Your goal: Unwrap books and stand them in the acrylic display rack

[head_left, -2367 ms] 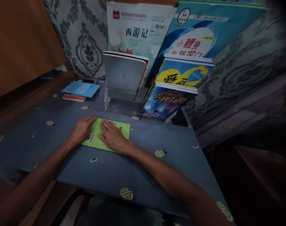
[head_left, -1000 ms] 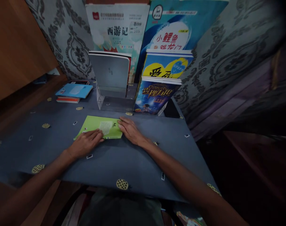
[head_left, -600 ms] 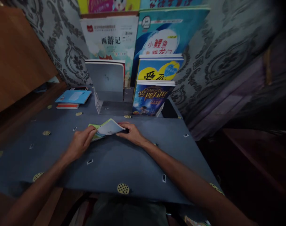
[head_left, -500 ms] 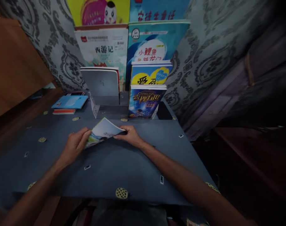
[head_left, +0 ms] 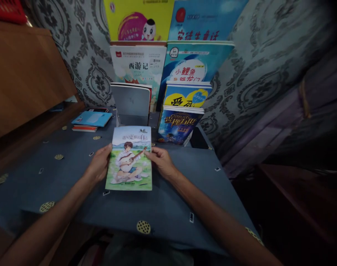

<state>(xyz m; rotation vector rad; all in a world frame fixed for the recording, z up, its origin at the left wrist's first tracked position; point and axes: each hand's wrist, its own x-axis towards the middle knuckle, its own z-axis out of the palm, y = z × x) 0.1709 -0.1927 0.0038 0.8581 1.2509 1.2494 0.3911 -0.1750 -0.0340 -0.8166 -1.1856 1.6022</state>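
The left hand (head_left: 101, 162) and right hand (head_left: 162, 161), fingers closed on opposite edges, hold a guitar-cover book (head_left: 129, 159) over a blue-gray, pineapple-print tablecloth (head_left: 168, 210), with tiered books (head_left: 185, 70), scroll-patterned wallpaper (head_left: 97, 79) and a wooden panel (head_left: 29, 74) beyond.

The guitar-cover book (head_left: 121, 171) shows pale blue sky over green grass. Under it, the blue-grey tabletop (head_left: 171, 207) carries black-dotted yellow fruit shapes. Left of the guitar-cover book are a bright blue book (head_left: 94, 118) and an orange-red book (head_left: 84, 129); behind it, a grey book (head_left: 131, 107). The wallpaper (head_left: 98, 83) farther back is pale grey, perhaps greenish, with dark damask.
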